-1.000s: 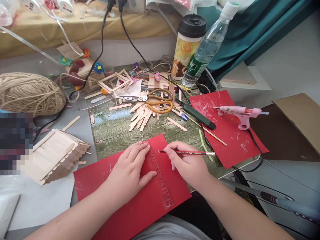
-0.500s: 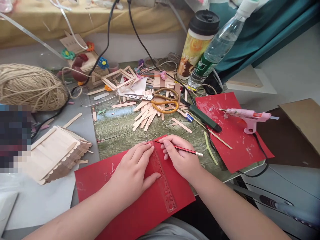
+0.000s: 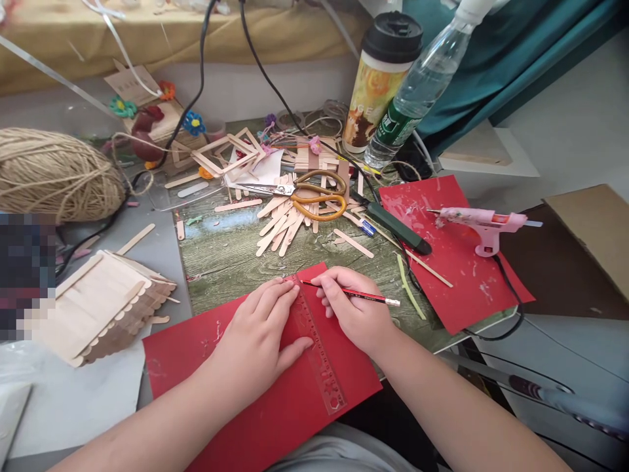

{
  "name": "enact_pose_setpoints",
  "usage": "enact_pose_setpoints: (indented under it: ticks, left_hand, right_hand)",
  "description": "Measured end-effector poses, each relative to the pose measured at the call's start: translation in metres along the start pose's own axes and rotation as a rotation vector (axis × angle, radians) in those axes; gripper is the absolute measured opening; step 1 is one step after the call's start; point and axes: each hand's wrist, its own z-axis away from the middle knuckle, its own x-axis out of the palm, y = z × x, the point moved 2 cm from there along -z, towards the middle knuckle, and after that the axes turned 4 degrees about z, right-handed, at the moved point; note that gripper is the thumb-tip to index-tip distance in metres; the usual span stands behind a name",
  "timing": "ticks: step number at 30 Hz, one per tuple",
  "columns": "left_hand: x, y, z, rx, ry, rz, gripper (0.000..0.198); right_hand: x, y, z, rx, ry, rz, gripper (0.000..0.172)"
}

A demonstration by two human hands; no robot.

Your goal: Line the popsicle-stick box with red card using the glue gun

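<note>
A sheet of red card (image 3: 246, 426) lies at the table's near edge. Across it runs a clear plastic ruler (image 3: 322, 367) with cut-out shapes near its lower end. My left hand (image 3: 260, 331) rests palm down on the card, fingers stretched out, fingertips and thumb pressing the ruler's left side. A red and black pencil (image 3: 366, 294) with a white end is gripped between the thumb and fingers of my right hand (image 3: 356, 311). Its tip meets the card near the ruler's top end, just beside my left fingertips.
Scissors (image 3: 322, 204) lie on craft sticks (image 3: 278, 229) beyond the card. A pink glue gun (image 3: 484, 226) rests on another red sheet (image 3: 452, 295), beside a green-handled tool (image 3: 400, 226). A bottle (image 3: 422, 85) and cup (image 3: 378, 85) stand behind. At left are a stick-built roof (image 3: 98, 305) and twine (image 3: 54, 174).
The pencil tip has slid slightly toward me along the ruler's upper end, and the pencil lies a little flatter. My left hand stays in place; the whole view has shifted slightly.
</note>
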Motion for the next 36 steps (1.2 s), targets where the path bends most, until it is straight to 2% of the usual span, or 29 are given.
enact_pose_setpoints:
  ticks: [7, 13, 36]
  left_hand:
    - [0.000, 0.000, -0.001, -0.024, -0.011, 0.015, 0.069]
    - [0.000, 0.000, 0.000, -0.035, -0.030, 0.022, 0.067]
    - [0.000, 0.000, -0.001, -0.025, -0.006, 0.037, 0.068]
  right_hand:
    - [-0.003, 0.000, 0.006, 0.011, 0.000, 0.010, 0.035]
    - [0.000, -0.001, 0.000, 0.026, 0.008, -0.067, 0.033]
    - [0.000, 0.002, -0.004, 0.051, -0.004, -0.075, 0.037]
